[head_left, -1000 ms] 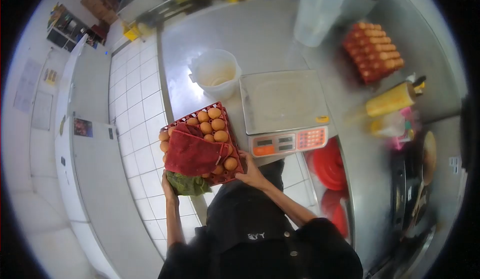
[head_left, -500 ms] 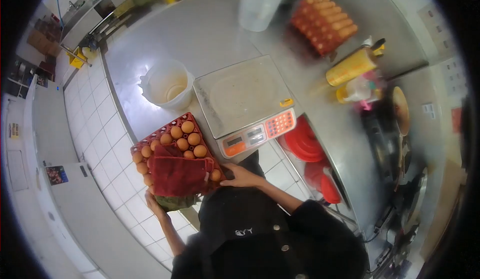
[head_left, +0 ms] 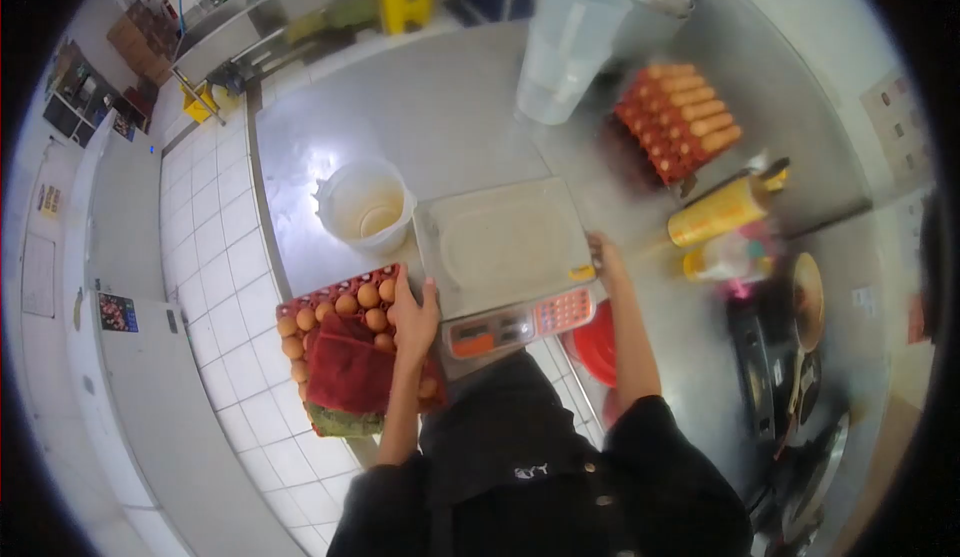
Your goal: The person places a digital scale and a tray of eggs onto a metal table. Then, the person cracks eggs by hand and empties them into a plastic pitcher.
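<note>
A digital scale [head_left: 505, 247] with a flat metal platform and an orange-and-white keypad stands on the steel table in front of me. My right hand [head_left: 610, 259] is at its right edge, fingers curled against the side. Between the scale and a red tray of brown eggs [head_left: 366, 295] is my left hand [head_left: 414, 317], thumb apart from its fingers, overlapping the tray's right edge. Whether it touches the scale, I cannot tell. On the eggs lie a dark red cloth [head_left: 348, 369] and something green [head_left: 346, 422].
A translucent bucket [head_left: 367, 207] stands behind the egg tray. Farther back are a tall clear container [head_left: 566, 47] and stacked egg trays [head_left: 678, 117]. To the right lie a yellow film roll [head_left: 718, 209], a bottle [head_left: 720, 259] and a stove [head_left: 752, 357]. Red plastic [head_left: 597, 345] shows below the table.
Both hands have left the egg tray's lower edges. My right hand has moved up to the scale's right edge, my left to the gap between tray and scale. The view has shifted.
</note>
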{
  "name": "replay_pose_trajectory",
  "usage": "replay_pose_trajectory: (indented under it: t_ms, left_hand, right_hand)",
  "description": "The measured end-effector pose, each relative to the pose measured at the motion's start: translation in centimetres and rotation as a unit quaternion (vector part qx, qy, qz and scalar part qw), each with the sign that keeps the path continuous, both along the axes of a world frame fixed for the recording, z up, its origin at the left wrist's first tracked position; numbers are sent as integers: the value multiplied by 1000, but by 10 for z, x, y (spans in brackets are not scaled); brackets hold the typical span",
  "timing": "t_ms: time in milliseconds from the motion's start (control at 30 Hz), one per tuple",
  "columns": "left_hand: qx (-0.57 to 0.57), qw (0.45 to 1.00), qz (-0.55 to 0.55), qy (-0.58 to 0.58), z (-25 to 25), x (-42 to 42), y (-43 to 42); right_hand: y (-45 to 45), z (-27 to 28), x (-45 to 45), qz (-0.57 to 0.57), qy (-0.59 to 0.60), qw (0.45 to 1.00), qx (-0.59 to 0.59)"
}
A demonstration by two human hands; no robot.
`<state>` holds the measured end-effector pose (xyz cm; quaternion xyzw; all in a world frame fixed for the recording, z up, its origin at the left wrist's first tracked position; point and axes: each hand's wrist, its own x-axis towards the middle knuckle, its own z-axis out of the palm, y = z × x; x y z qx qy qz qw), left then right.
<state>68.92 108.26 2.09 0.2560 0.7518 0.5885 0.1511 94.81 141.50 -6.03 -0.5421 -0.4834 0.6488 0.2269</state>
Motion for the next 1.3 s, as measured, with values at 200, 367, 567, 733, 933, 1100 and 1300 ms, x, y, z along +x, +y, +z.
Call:
replay_pose_trajectory:
  t_ms: [200,367,567,733,933,1100,1300]
  left_hand:
    - [-190,974,74,-102,-52,-17,48]
    - [24,913,30,-405,-54,-20,44]
    - [9,913,-5,-408,-35,-18,97]
    - [-19,921,-79,-382,-6,-12,193]
    - [-21,887,-175,-427,-36,-13,278]
    - [-26,879,-196,-434,-73,-8,298]
    - [-22,866,-188,-463,-69,0,269]
  right_hand:
    - [-6,51,-42,82,105,983,-122]
    - [0,63,-30,64,154,961,-219]
    - [43,69,-14,91,186,954,-217]
    - [97,32,16,4,253,959,-131]
    - [144,17,61,-52,257,960,-93]
    - [146,10,81,-75,245,962,-98]
    - [143,1,86,-94,191,973,-87]
